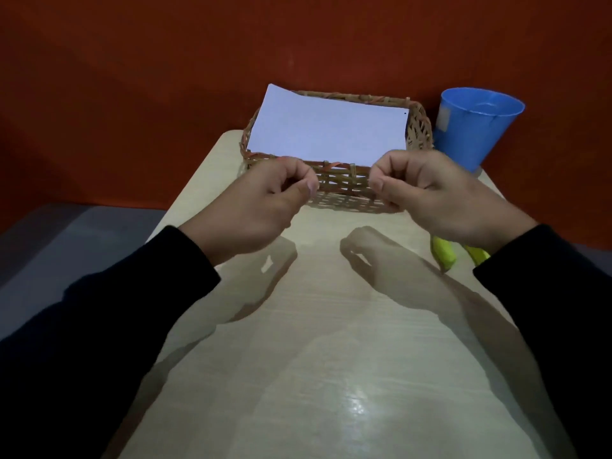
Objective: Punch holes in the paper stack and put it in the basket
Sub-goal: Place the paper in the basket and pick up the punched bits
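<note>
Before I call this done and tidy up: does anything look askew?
Yes. The paper stack lies crooked on the wicker basket, its far-left corner sticking out over the rim rather than settled inside. One punched hole shows near its right corner.

You face: wall, 12 o'clock, red-orange | table, pale wood-grain, glossy glare | floor, 9 o'clock, grey
</note>
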Motion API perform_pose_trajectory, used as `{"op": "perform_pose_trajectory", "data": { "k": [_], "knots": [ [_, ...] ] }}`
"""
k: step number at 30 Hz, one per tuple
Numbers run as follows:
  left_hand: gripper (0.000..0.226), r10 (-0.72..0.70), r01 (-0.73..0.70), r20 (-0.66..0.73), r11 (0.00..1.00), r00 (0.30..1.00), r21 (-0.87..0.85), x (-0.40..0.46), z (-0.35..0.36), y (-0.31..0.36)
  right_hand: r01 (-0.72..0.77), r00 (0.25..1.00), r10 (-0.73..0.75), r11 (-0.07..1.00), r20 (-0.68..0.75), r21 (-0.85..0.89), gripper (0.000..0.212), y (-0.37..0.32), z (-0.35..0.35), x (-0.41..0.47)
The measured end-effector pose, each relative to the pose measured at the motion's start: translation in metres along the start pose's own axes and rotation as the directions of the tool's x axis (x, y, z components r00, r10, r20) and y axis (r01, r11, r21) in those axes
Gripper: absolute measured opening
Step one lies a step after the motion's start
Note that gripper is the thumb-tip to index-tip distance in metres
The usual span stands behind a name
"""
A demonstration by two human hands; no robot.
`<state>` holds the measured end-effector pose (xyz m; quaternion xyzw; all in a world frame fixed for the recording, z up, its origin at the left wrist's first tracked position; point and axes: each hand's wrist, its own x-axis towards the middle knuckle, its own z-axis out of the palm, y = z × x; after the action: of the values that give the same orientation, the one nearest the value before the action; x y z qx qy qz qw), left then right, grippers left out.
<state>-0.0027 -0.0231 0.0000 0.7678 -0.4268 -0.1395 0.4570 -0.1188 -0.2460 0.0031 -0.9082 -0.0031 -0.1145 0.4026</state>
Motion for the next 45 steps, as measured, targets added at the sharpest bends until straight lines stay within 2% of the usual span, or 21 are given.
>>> {"op": "perform_pose_trajectory", "data": {
  "k": [3,8,13,18,23,27,30,33,35,38,42,45],
  "knots": [
    [0.025,-0.030,0.028,-0.026,0.998,0.999,-0.055,0.047,0.013,0.020,-0.008,0.988,-0.017,0.986,-0.154,-0.164,0.019,0.004,-0.036,0.002],
    [0.027,0.043,-0.044,-0.033,0.998,0.999,-0.045,0.130,0.050,0.066,-0.134,0.929,-0.035,0.897,-0.370,-0.421,0.015,0.016,-0.102,0.004],
    [0.024,0.120,-0.115,-0.069,0.991,0.990,0.063,0.208,0.095,0.098,-0.287,0.859,-0.018,0.810,-0.511,-0.511,0.014,0.054,-0.159,0.033],
    [0.025,0.136,-0.116,-0.036,0.937,0.990,0.329,0.269,0.122,0.103,-0.410,0.874,0.137,0.722,-0.465,-0.558,0.016,0.094,-0.180,0.068],
    [0.025,0.144,-0.131,0.014,0.849,0.989,0.511,0.310,0.126,0.100,-0.446,0.868,0.187,0.699,-0.459,-0.559,0.020,0.104,-0.187,0.084],
    [0.016,0.185,-0.154,0.008,0.793,0.983,0.589,0.321,0.128,0.101,-0.460,0.841,0.158,0.712,-0.517,-0.530,0.015,0.105,-0.190,0.093],
    [0.028,0.194,-0.142,-0.034,0.815,0.980,0.562,0.321,0.127,0.096,-0.472,0.825,0.174,0.736,-0.538,-0.485,0.013,0.103,-0.190,0.092],
    [0.017,0.241,-0.175,-0.056,0.825,0.969,0.538,0.312,0.122,0.096,-0.458,0.833,0.158,0.735,-0.530,-0.501,0.017,0.094,-0.186,0.088],
    [0.021,0.267,-0.195,-0.065,0.830,0.962,0.522,0.299,0.113,0.098,-0.446,0.823,0.134,0.754,-0.551,-0.482,0.020,0.084,-0.183,0.086],
    [0.027,0.296,-0.191,-0.149,0.853,0.944,0.485,0.271,0.085,0.099,-0.376,0.829,0.032,0.770,-0.559,-0.515,0.020,0.062,-0.170,0.080],
    [0.029,0.356,-0.188,-0.266,0.846,0.896,0.499,0.214,0.036,0.091,-0.150,0.836,-0.210,0.802,-0.508,-0.578,0.020,0.022,-0.130,0.070],
    [0.027,0.388,-0.195,-0.333,0.850,0.859,0.489,0.153,0.003,0.073,0.027,0.843,-0.338,0.804,-0.419,-0.594,0.020,-0.010,-0.072,0.063]
  ]
}}
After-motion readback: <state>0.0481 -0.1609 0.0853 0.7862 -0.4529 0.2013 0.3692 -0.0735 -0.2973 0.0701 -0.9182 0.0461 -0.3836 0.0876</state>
